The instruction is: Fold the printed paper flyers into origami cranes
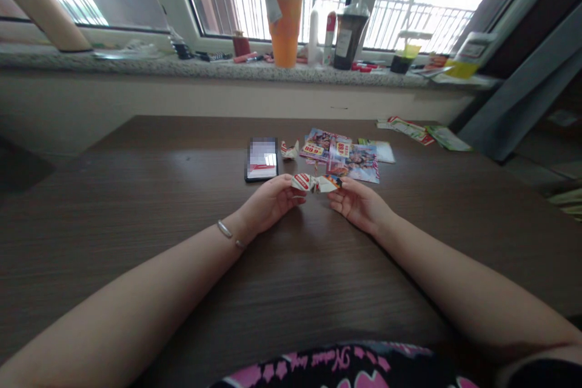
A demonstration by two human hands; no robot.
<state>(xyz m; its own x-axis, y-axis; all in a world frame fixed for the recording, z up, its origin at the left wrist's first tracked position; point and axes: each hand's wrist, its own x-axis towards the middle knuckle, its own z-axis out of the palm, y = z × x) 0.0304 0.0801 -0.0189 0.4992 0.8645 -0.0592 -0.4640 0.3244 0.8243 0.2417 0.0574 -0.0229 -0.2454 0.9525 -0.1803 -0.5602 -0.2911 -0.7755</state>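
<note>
Both hands meet over the middle of the dark wooden table [136,206]. My left hand [268,201], with a silver bracelet at the wrist, pinches the left end of a small folded piece of printed paper [315,182]. My right hand [359,203] pinches the paper's right end. The folded paper is red, white and orange and is held just above the tabletop. Behind it lie several printed paper sheets [348,154] and another small folded paper piece [289,150].
A phone [262,159] lies face up left of the sheets. More leaflets [411,129] lie at the far right of the table. The windowsill holds an orange cup [285,15], a white bottle [321,18], a dark cup [348,36], pens and small items.
</note>
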